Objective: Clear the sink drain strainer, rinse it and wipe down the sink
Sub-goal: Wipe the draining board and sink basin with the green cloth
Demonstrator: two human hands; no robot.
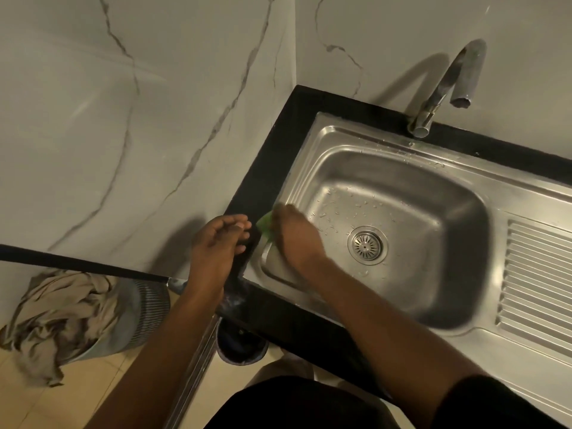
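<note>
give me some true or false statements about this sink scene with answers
1. The strainer sits in the drain of the sink. True.
2. Water runs from the tap. False: no stream shows.
3. The right hand holds a green sponge at the sink's rim. True.
4. The left hand grips the strainer. False: it holds nothing, over the black counter.
5. A crumpled cloth lies over a grey ribbed bin. True.

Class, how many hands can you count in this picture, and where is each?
2. The left hand is over the edge of the black counter, holding nothing. The right hand is on a green pad at the left rim of the sink.
</note>
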